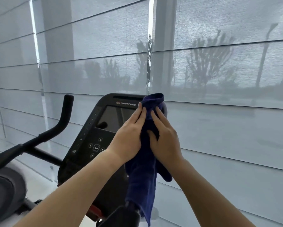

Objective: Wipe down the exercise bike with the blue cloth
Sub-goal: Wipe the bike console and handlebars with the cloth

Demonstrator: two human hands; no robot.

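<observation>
grey mesh window blinds (219, 63) hang behind the black exercise bike (94, 141). the dark blue terry cloth (144, 181) drapes over the right edge of its console. the left hand (129, 138) presses it with straight fingers and the right hand (165, 138) pinches a fold under its thumb. wiping looks underway at the console, with handlebars and frame likely left. one bike, one cloth, two hands.

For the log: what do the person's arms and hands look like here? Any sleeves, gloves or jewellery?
The left forearm and right forearm are bare to the frame's edge; no sleeves show. The left hand and right hand wear no gloves, and no rings, watch or bracelet show.
</observation>
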